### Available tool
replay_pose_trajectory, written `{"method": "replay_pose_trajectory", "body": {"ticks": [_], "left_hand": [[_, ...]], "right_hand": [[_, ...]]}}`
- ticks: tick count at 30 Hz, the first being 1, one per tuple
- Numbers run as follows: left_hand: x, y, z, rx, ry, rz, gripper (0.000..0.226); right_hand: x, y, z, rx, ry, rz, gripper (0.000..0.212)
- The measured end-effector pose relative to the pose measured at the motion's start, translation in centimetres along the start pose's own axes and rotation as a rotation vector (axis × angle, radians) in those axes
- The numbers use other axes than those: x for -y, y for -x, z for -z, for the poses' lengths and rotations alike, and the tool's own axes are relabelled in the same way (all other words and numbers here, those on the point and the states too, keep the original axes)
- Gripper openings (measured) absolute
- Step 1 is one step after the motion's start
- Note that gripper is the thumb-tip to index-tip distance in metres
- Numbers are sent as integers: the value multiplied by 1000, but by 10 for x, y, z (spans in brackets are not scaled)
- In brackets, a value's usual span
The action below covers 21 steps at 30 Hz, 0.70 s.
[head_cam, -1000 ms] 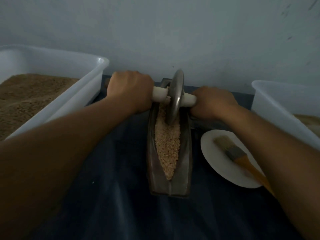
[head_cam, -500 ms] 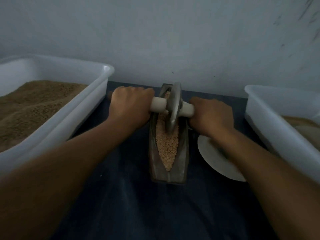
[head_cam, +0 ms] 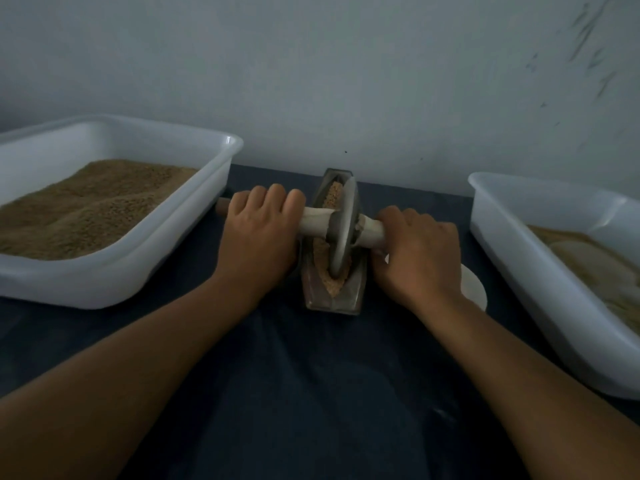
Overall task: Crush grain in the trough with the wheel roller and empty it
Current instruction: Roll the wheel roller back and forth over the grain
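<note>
Dark cloth covers the bench (head_cam: 311, 393); left hand (head_cam: 258, 233) and right hand (head_cam: 417, 258) each grip the wheel roller (head_cam: 341, 230), crushing grain (head_cam: 332, 197) in the trough (head_cam: 356, 289). Next: rolling away, likely.

Single head-worn view, looking forward and down from above the dark tabletop (head_cam: 311, 393) toward the grey wall (head_cam: 346, 81) beyond. Close in: both forearms enter from the bottom corners, trough (head_cam: 332, 299) near centre (wide-angle, so edges bow). White bins cropped at left (head_cam: 114, 271) and right (head_cam: 519, 271).
</note>
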<state>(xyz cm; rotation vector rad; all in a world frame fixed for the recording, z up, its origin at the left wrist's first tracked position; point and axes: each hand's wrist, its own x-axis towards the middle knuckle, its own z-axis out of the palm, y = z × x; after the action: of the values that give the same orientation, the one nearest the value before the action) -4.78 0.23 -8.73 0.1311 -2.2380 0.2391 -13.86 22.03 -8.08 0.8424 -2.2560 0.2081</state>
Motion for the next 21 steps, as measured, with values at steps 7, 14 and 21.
{"method": "replay_pose_trajectory", "body": {"ticks": [7,14,21], "left_hand": [[2,2,-3,-5,-13,16,24],[11,-31,-23,124,-55,-14,27],[20,-76,-54,362,-141,43,17]], "right_hand": [[1,-11,-6,-7,35,-8,16],[-12,-41,-34,128,109,-55,20],[-28,-91,-50,377,74,-80,17]]}}
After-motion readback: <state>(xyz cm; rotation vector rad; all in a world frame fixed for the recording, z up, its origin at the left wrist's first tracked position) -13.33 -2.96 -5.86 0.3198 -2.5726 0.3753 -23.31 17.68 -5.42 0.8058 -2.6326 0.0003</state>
